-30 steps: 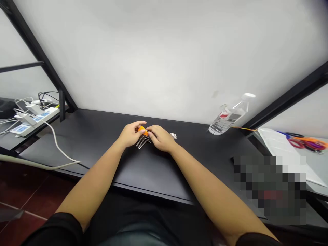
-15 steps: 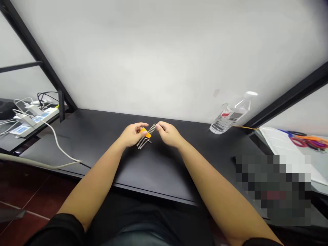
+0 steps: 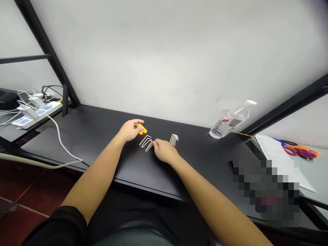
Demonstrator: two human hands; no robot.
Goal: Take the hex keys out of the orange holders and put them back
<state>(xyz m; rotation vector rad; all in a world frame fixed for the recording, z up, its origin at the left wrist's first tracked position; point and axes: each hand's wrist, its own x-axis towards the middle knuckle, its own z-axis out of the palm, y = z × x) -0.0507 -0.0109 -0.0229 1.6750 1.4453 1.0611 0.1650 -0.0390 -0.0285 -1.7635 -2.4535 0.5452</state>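
My left hand (image 3: 132, 130) is closed on an orange plastic hex key holder (image 3: 144, 130), held a little above the black tabletop. No keys show in the visible part of the holder. Just below it, several L-shaped silver hex keys (image 3: 146, 141) lie side by side on the table. My right hand (image 3: 164, 150) pinches the bent end of a hex key (image 3: 149, 147) at the right of this row. Behind the right hand lies a second bunch of hex keys (image 3: 174, 139), partly hidden by it.
A clear water bottle (image 3: 228, 123) stands at the back right by the wall. A white power strip (image 3: 38, 114) with plugs and cables is on the left, and a white cable (image 3: 60, 143) crosses the table's left end. At right are coloured cables (image 3: 301, 150) and a blurred-out object (image 3: 266, 191).
The keys that stuck through the orange holder are out of it and lie on the table. My right hand has moved down and nearer me; a second bunch of keys now shows behind it.
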